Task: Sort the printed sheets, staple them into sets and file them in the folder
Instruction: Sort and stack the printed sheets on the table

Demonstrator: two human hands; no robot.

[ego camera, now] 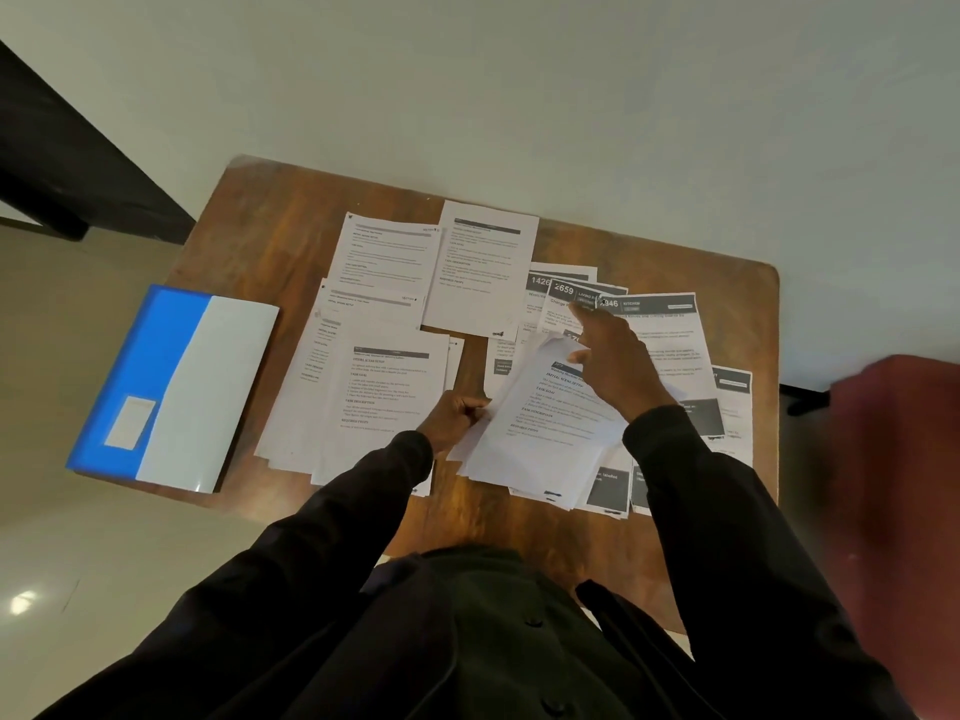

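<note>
Printed sheets lie spread over the brown wooden table [291, 220]. My left hand [457, 415] grips the left edge of a small stack of text sheets [540, 423] held over the table's middle. My right hand [613, 356] reaches over that stack, its fingers at the stack's top edge and pointing toward the sheets with dark numbered headers [670, 324]. On the left lie piles of text sheets [384, 397], with two more sheets [483, 267] behind them. A blue and white folder [176, 387] lies closed at the table's left edge, partly overhanging it. No stapler is in view.
A white wall rises right behind the table. A dark red seat [898, 485] stands to the right, a dark piece of furniture [67, 163] at the far left. Pale floor lies to the left. More dark-headed sheets [727, 407] reach the table's right side.
</note>
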